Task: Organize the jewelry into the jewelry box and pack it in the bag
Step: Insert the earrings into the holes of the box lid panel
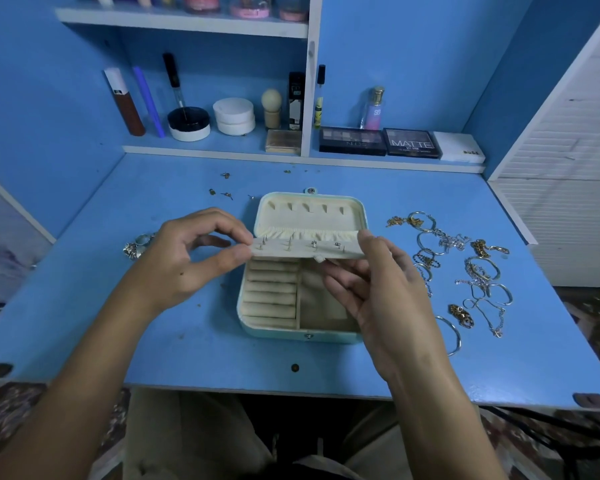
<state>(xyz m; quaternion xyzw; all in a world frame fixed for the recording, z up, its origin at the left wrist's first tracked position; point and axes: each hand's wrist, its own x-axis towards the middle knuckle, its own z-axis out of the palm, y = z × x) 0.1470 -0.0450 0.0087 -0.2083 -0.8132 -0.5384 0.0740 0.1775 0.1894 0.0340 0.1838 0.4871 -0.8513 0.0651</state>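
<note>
A pale jewelry box (274,327) lies open on the blue desk (205,358), its lid (309,211) tilted back. Above the box I hold a cream earring panel (302,249) with several studs stuck through it. My left hand (191,258) pinches its left end between thumb and forefinger. My right hand (378,285) holds its right end, fingers curled under it. Bracelets and chains (465,268) lie scattered to the right of the box. A few small earrings (222,194) lie behind the box on the left, and rings (137,245) sit at the far left.
On the low shelf behind the desk stand cosmetics: round jars (234,116), a brush (271,107), a perfume bottle (373,109) and eyeshadow palettes (411,142). A white slatted panel (561,150) borders the desk on the right. No bag is in view.
</note>
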